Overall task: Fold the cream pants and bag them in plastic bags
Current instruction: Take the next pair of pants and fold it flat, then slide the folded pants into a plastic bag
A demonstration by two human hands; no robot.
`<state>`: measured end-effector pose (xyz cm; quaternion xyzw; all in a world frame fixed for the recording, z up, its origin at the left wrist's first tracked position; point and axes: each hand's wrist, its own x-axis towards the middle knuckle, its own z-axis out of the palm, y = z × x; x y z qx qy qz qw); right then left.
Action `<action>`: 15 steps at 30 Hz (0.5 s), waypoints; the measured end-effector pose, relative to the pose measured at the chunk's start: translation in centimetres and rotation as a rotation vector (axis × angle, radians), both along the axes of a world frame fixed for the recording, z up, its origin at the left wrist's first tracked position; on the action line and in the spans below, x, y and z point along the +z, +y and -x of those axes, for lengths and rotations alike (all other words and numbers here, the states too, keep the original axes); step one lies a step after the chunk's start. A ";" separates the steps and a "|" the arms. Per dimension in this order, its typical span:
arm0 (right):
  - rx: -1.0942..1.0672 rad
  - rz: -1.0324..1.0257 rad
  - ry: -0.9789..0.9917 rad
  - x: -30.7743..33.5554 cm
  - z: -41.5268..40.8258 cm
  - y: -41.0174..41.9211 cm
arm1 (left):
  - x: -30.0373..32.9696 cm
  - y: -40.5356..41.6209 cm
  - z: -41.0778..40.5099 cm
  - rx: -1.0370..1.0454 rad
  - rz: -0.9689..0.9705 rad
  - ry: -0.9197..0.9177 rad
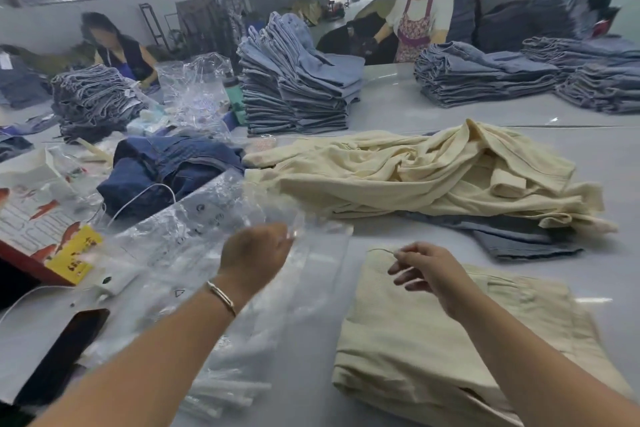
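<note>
The left hand (254,250) is raised over the desk (398,107), fingers curled, pinching a bag (207,218). The right hand (427,270) hovers above the folded pants (433,340) near the desk's front edge, fingers loosely spread.

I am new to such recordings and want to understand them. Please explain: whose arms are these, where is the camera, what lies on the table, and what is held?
There is no machine. A camera on a person's head looks down at their own arms. The left hand holds a clear plastic bag. The right hand hovers over folded cream pants, fingers loosely curled; whether they pinch anything is unclear. Behind lie unfolded cream pants, and farther back, stacks of jeans.
</note>
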<state>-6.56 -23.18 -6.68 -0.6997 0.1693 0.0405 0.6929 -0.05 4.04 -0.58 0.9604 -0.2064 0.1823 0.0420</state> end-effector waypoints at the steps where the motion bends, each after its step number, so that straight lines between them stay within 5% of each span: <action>1: 0.002 0.003 0.035 -0.9 0.4 -0.6 | -2.3 0.4 -0.2 0.043 -0.016 0.088; 3: -0.038 0.133 0.066 -2.6 0.9 -2.2 | -5.6 1.4 -0.3 0.083 0.080 0.163; 8: 0.196 1.183 0.293 -4.7 1.0 -10.2 | -10.3 2.5 0.9 0.099 0.029 0.266; 15: 0.478 1.137 0.379 -6.0 -2.5 -10.8 | -12.0 -0.3 1.8 0.172 0.167 0.415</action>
